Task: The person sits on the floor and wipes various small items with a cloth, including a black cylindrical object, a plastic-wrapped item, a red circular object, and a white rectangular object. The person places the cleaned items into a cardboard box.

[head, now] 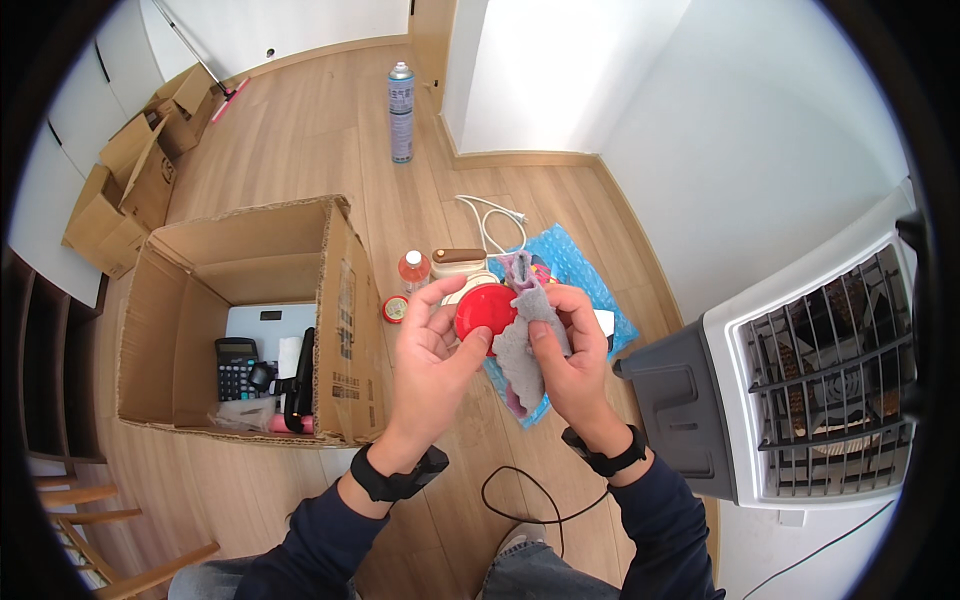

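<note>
My left hand (442, 345) grips a round red lid or flat tin (484, 311) between thumb and fingers. In my right hand (570, 349) is a grey and pink cloth (529, 337), its edge against the red disc. Beyond my hands, on the floor, are a bottle of reddish liquid (414, 271) with a white cap, a small round red-rimmed tin (394, 308) and a cream appliance with a brown handle (459, 259) and a white cord. Blue bubble wrap (559, 244) lies beneath other small items, partly hidden by the cloth and my right hand.
An open cardboard box (352, 337) at left holds a calculator (237, 367) and other items. More boxes (142, 187) line the cabinets. A spray can (402, 112) stands ahead; an air cooler (720, 405) is at right. A black cable (525, 520) crosses the floor near my feet.
</note>
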Motion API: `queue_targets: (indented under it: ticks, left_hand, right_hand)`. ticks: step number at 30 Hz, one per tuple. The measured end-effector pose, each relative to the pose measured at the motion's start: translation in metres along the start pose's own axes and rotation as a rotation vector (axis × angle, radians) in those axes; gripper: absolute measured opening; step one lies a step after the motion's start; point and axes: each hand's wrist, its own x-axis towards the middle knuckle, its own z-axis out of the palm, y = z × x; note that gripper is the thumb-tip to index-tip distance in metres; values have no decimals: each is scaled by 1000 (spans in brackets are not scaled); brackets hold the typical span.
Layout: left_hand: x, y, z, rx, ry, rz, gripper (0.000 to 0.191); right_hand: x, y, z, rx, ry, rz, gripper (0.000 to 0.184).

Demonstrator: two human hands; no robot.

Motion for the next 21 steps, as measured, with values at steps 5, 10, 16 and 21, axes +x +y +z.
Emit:
queue_targets:
  ticks: [5,10,16,21]
  left_hand:
    - [1,-5,-1,6,-30,8,39]
    - [-1,-3,1,88,-76,-1,36]
    - [0,-9,2,-29,66,63,38]
    - [-1,-7,-1,59,-18,31,33]
  right_hand:
    - [0,0,0,-7,12,4,21]
    - [2,0,0,39,25,1,21]
    - [-1,-2,1,13,7,25,20]
    - [1,0,1,6,19,-3,20]
